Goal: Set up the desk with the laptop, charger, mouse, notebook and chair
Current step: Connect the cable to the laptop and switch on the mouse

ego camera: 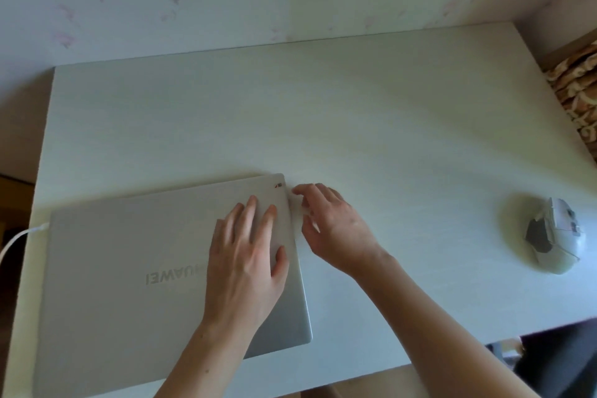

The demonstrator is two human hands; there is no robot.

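Closed laptop (129, 268) lower left on table (355, 107). Left grip (248, 255) spread flat on lid; right grip (329, 223) loosely spread, fingertips at laptop's right edge.

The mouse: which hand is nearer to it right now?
Right. The right hand hovers at the laptop's right edge, well left of the mouse. The left hand rests flat on the closed lid, farther away.

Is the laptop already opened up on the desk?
No, the laptop lies shut on the desk, lid logo facing up, with the left hand resting flat on its lid.
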